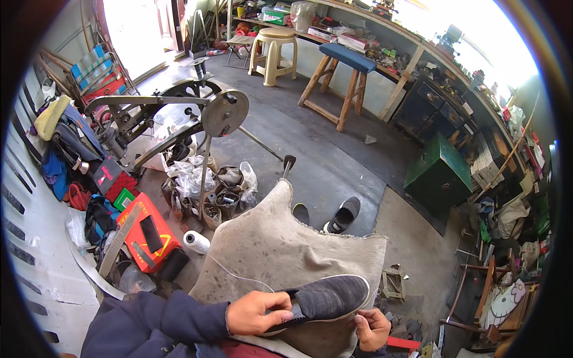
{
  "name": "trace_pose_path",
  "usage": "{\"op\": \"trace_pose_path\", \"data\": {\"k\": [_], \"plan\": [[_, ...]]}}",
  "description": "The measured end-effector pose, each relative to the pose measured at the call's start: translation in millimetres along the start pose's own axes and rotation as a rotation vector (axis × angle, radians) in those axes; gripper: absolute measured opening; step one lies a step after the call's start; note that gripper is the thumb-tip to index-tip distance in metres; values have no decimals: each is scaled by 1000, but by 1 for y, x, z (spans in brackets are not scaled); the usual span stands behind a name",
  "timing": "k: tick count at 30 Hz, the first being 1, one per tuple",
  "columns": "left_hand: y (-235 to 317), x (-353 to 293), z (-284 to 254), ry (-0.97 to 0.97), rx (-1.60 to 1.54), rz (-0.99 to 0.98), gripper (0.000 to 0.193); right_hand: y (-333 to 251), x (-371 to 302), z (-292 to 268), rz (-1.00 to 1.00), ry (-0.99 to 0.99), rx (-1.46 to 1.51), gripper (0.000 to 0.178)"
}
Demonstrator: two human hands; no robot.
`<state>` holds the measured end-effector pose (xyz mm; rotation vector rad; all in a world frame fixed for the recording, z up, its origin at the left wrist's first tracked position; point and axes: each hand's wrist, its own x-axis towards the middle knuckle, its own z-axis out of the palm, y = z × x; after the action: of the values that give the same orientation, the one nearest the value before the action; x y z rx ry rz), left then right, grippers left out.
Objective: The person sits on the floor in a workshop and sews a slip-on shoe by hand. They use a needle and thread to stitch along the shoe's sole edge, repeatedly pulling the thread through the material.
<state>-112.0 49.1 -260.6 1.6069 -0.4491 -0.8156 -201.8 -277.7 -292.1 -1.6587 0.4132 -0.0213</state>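
A dark grey slip-on shoe (331,298) with a pale sole edge lies sideways across my lap, toe to the right. My left hand (259,313) grips it at the opening, with the thumb and fingers bent over its rim. Close to the sole edge near the toe, my right hand (371,329) is closed in a pinch. What sits between those fingertips is too small to make out. A stained beige apron cloth (256,244) covers my lap under the shoe. White thread (230,269) trails over the cloth from a spool (196,241) toward the shoe opening.
A hand-cranked sewing machine (224,113) stands ahead left, above bags and tins. A red box (149,238) bearing a phone (151,233) lies to my left. Farther off are a blue-topped stool (348,56), a beige stool (274,53), a green box (439,173) and cluttered shelves.
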Motion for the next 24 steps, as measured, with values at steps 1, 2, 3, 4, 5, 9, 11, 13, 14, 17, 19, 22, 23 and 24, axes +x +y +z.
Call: {"op": "trace_pose_path", "data": {"k": [1, 2, 3, 4, 5, 9, 11, 13, 14, 17, 19, 22, 23, 24], "plan": [[-3, 3, 2, -34, 91, 86, 21, -1, -1, 0, -13, -1, 12, 10], [-5, 9, 4, -89, 203, 116, 36, -2, -1, 0, -7, 3, 14, 10], [-7, 15, 9, -72, 269, 221, 47, -3, -1, 0, -1, 5, 15, 10], [-9, 23, 14, -61, 333, 343, 58, -3, 0, 0, -1, -1, 4, 10], [-11, 35, 16, -172, 371, 307, 75, -4, 1, 0, -2, -6, -7, 11], [-16, 73, 32, -212, -99, 255, 75, -10, 4, -2, -12, -35, -38, 12], [-19, 83, 37, -238, -205, 202, 85, -16, 7, -4, -3, -80, -32, 12], [-22, 86, 40, -277, -325, 134, 92, -24, 11, -7, 43, -128, -42, 12], [-23, 86, 40, -296, -388, 106, 94, -31, 15, -10, 84, -157, -54, 12], [-27, 86, 42, -344, -483, 78, 97, -47, 28, -18, 196, -248, -163, 12], [-30, 89, 43, -374, -489, 110, 97, -56, 36, -20, 255, -265, -275, 15], [-35, 96, 41, -397, -414, 203, 96, -67, 48, -23, 166, -400, -333, 17], [-35, 98, 41, -390, -360, 227, 97, -69, 52, -22, 158, -410, -445, 18], [-36, 98, 39, -375, -297, 271, 98, -71, 53, -21, 120, -429, -465, 16]]}}
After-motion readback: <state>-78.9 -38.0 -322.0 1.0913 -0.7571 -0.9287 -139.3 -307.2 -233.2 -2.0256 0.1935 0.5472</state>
